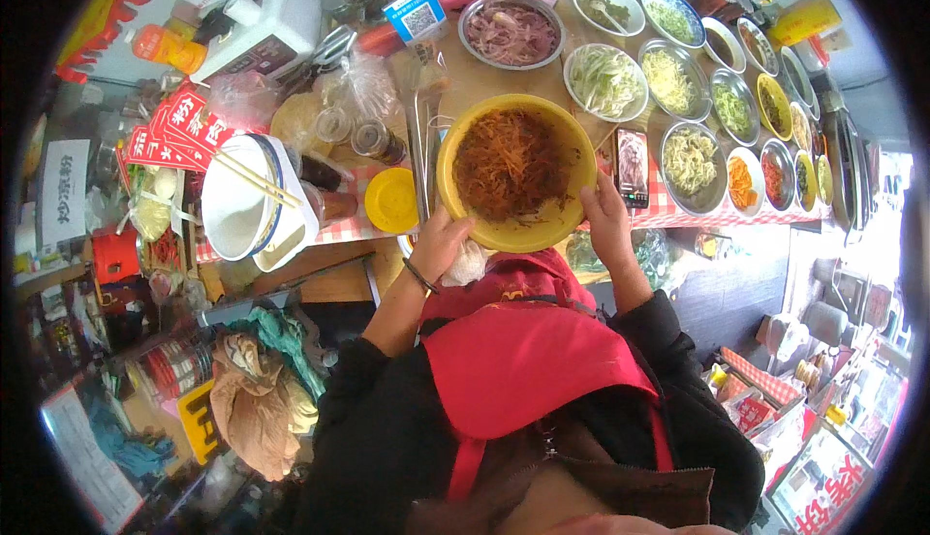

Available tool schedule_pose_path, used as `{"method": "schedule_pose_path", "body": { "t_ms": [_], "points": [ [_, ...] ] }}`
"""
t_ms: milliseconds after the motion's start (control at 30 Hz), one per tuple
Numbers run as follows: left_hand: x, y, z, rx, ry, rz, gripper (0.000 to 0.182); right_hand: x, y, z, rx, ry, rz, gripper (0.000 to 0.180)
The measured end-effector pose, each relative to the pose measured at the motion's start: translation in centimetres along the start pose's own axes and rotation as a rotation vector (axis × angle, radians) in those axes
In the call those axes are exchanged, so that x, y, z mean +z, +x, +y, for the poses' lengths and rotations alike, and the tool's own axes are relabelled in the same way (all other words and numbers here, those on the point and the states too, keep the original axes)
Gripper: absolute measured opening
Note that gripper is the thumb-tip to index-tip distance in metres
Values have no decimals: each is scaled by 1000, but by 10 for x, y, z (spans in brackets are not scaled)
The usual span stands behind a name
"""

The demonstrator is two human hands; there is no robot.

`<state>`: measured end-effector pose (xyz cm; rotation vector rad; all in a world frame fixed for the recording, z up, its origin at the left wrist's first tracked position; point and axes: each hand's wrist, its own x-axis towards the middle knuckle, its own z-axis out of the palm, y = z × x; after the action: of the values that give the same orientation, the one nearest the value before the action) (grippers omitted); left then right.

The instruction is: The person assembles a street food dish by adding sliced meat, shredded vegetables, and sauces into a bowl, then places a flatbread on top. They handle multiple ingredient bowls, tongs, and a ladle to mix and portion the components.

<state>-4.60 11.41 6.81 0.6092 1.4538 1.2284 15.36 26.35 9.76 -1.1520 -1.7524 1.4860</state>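
A yellow bowl point(534, 237) is held between my two hands in front of my red apron point(538, 360). Shredded orange-brown food point(514, 161), which looks like seasoned carrot, fills much of it, and part of the inner wall near me shows bare. My left hand point(442, 246) grips the bowl's lower left rim, its thumb over the edge. A crumpled white cloth or paper point(466, 264) shows just below that hand; whether I hold it is unclear. My right hand point(607, 219) holds the right side, close to a phone point(631, 168) with a lit screen.
Beyond the bowl stand a metal basin of sliced onion point(512, 32), a bowl of pale green shreds point(606, 83) and several dishes of vegetables. Leftward are a yellow lid or dish point(392, 200), glass jars point(378, 141) and large white bowls point(236, 204) with chopsticks point(261, 180) across them.
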Motion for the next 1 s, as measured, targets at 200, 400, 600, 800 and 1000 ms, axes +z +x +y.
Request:
{"method": "schedule_pose_path", "body": {
  "t_ms": [200,400,600,800,1000],
  "points": [
    [-6,-10,18,53,275,38,30,5,2,6,-58,264,30,37],
    [-18,-5,0,35,-124,-4,34,11,9,10,188,123,-137,39],
    [-14,-8,16,8,-112,-4,39,6,4,-11,78,171,-90,34],
    [-4,-10,20,35,-71,9,42,5,3,-14,116,177,-69,36],
    [-8,5,7,44,-158,1,40,5,9,0,176,266,-111,36]
  ]
}}
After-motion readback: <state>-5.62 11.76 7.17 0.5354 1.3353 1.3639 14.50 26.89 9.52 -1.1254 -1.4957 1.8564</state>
